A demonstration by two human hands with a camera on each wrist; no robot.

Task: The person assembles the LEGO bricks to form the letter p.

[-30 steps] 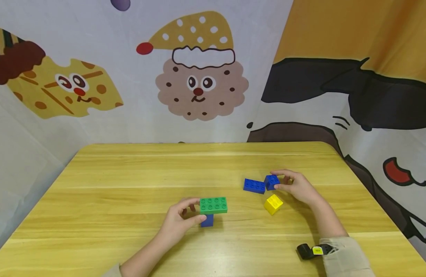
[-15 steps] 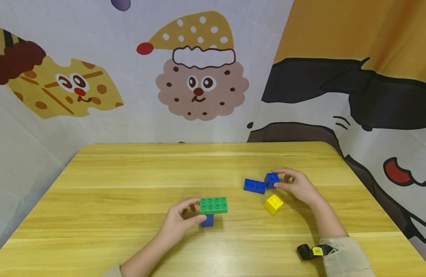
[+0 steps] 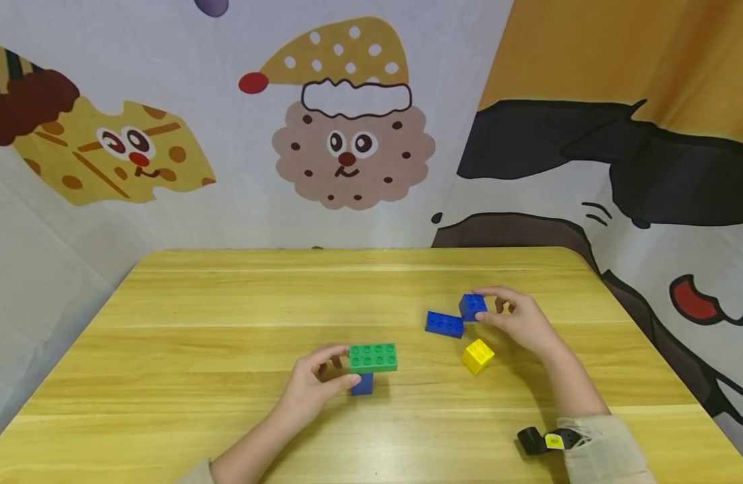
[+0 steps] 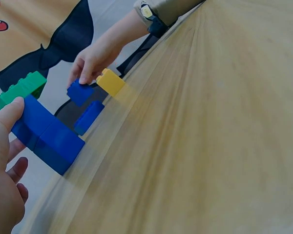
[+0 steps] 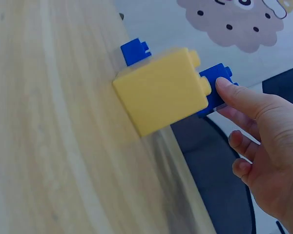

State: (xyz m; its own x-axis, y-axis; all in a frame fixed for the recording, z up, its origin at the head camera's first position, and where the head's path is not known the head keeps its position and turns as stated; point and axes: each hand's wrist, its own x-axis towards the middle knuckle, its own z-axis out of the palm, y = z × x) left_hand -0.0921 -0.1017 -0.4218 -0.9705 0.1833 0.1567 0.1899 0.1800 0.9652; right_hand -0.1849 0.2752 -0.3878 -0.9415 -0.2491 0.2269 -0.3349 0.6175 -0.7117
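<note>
My left hand (image 3: 317,383) grips a stack, its thumb near the top. The stack is a green eight-stud brick (image 3: 373,357) over a blue column (image 4: 49,134), which a seam in the left wrist view divides in two. Between thumb and fingers, my right hand (image 3: 519,319) pinches a square blue brick (image 3: 472,307), which looks raised off the table in the left wrist view. Just left of it lies a flat blue eight-stud brick (image 3: 445,324). A yellow square brick (image 3: 478,356) sits nearer me, partly covering the held blue brick in the right wrist view.
The wooden table (image 3: 196,336) ends at a far edge against a printed cloth backdrop (image 3: 226,222). A black wrist camera with a yellow label (image 3: 553,441) is at the right sleeve (image 3: 607,447).
My right hand has moved the square blue brick slightly up and away, off its place beside the flat blue brick. The left hand and its stack have stayed put.
</note>
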